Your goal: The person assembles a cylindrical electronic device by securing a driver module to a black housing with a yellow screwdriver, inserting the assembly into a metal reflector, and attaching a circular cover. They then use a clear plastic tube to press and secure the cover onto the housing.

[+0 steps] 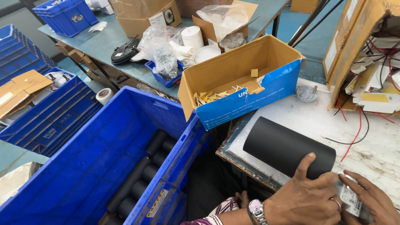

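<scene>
The left hand [306, 198] gripped the near end of a black cylinder [287, 152] lying on the white bench [375, 154]. The right hand [373, 200] pinched a white label [349, 199] against that end. Just left stood a blue crate [100, 166] of black tubes [143, 175]; beyond the cylinder, an open cardboard box [241, 79].

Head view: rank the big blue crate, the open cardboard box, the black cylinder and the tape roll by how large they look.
1. Big blue crate
2. Open cardboard box
3. Black cylinder, held by the left hand; nearer the camera, so its true rank against the box is unsure
4. Tape roll
</scene>
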